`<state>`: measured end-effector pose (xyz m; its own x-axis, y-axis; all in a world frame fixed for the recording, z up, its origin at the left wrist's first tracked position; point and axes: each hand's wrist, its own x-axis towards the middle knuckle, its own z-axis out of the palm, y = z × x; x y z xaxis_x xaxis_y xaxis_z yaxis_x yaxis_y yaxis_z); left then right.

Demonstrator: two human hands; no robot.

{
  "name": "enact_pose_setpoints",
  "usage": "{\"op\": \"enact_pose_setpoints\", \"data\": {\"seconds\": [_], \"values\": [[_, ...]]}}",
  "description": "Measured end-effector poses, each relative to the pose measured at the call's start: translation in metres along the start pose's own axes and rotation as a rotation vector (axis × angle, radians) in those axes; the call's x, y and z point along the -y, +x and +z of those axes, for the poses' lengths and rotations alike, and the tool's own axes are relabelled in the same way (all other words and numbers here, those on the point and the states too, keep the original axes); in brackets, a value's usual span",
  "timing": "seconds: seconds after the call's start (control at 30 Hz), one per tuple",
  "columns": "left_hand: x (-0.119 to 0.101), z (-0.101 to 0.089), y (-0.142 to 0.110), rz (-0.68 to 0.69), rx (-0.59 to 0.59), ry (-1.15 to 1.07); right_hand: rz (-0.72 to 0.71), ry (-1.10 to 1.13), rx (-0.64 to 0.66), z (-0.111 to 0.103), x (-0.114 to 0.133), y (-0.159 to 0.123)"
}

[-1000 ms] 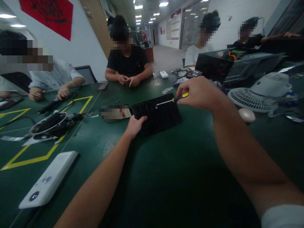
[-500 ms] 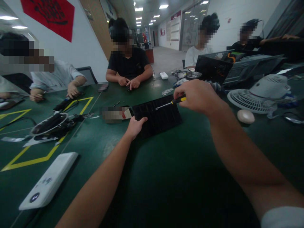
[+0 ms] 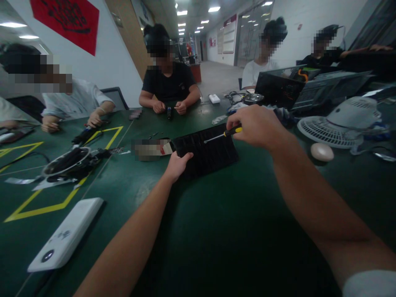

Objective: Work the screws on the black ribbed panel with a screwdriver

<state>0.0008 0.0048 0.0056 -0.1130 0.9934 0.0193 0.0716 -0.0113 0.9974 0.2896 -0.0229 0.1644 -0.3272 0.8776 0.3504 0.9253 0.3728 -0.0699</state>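
A black rectangular panel point(image 3: 213, 154) with ridges or slots lies tilted over the green table. My left hand point(image 3: 177, 166) grips its left edge, thumb on top and the other fingers hidden beneath. In my right hand point(image 3: 255, 126) is a screwdriver point(image 3: 216, 137) with a black and yellow handle, its fingers closed round the grip. The shaft points left and down, and its tip is over the panel's middle; whether it touches cannot be made out. Just left of the panel sits a small opened box point(image 3: 151, 149), with a few small dark pieces point(image 3: 155, 135) behind it.
A white power bank-like device point(image 3: 66, 235) lies at the front left. Beyond it are tangled cables and black parts point(image 3: 69, 163) by yellow tape. A white fan point(image 3: 337, 121) and a pale mouse point(image 3: 322, 152) are on the right. Several people sit around the green table point(image 3: 235, 222).
My hands, the panel and the screwdriver keep nearly the same pose. Across the table, a person's hands have moved apart, exposing a small dark object between them. The view has shifted slightly.
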Motion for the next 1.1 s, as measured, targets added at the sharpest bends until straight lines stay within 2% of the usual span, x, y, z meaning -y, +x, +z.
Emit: {"op": "enact_pose_setpoints", "data": {"seconds": [1.1], "values": [[-0.0004, -0.0001, 0.0002, -0.027, -0.009, -0.002, 0.063, -0.004, 0.084, -0.0058, 0.0026, -0.0005]]}}
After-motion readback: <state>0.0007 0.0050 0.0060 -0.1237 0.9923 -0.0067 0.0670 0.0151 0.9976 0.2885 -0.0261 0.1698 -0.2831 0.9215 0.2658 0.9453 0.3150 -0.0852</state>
